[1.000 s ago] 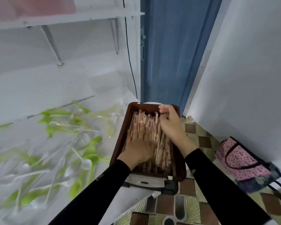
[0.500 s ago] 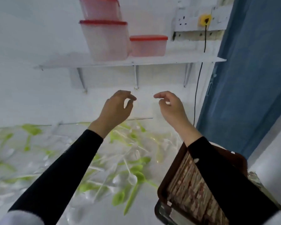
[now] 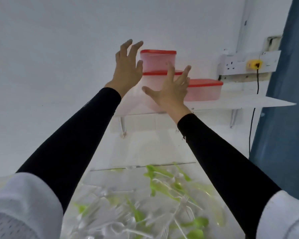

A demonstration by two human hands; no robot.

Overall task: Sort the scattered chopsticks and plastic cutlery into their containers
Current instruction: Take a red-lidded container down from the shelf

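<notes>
Shelf (image 3: 248,102): white, bracketed to the wall, at 1 o'clock.
Middle box (image 3: 151,80): large, translucent, red-lidded; stood on the shelf at 12 o'clock, partly hidden by both hands.
Top box (image 3: 160,61): smaller, red-lidded; seated on the middle box.
Low box (image 3: 204,91): flat, red-lidded; just beside the middle box, at its 3 o'clock.
Left hand (image 3: 128,69): raised at 11 o'clock, fingers spread, holding nothing, by the left flank of both stacked boxes.
Right hand (image 3: 171,90): raised at 12 o'clock, fingers splayed, empty, in front of the middle box; contact could not be told.
Cutlery (image 3: 145,204): green and clear pieces, heaped loose at 6 o'clock, well below the shelf.
Chopsticks: not in view.
Step, as judged: reach for a container; nothing gripped yet.
Risk one: the top box probably sat loose; drawing the middle box out tilted could slide it off onto the cutlery.
Risk two: a wide right-hand sweep could nudge the low box toward the shelf edge.
Risk three: high reach, smooth plastic; a one-sided grip might slip.
</notes>
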